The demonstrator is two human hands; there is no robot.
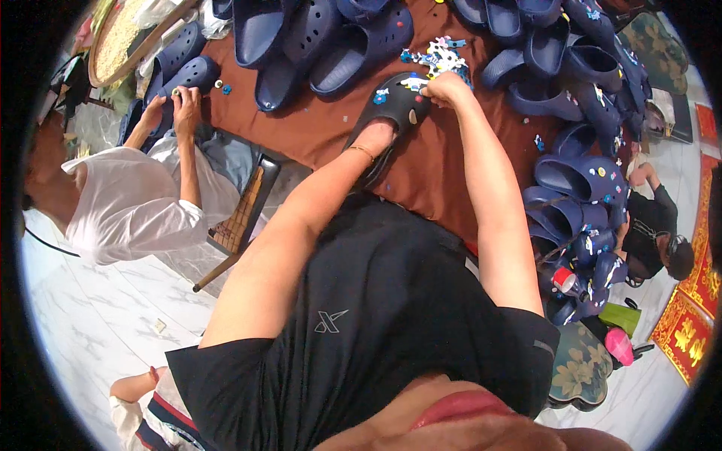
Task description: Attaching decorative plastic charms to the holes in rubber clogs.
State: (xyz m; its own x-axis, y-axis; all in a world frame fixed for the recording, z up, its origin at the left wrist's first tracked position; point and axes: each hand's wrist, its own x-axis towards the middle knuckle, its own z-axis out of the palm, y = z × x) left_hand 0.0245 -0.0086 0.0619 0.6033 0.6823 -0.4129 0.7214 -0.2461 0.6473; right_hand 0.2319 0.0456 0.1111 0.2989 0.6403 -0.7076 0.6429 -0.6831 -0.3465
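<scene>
Black clog (397, 103) is over brown cloth (263, 128), toe toward charm pile (444, 55). Left hand (380, 132) is tucked into the clog's opening; fingers hidden, can't tell if curled. Right hand (449, 89), apart from left, has fingertips bunched at the toe beside white charm (411, 83); can't tell if pinching. Navy clogs (361, 60) lie beyond and to the right. Co-worker (135, 218) at left, white top.
</scene>
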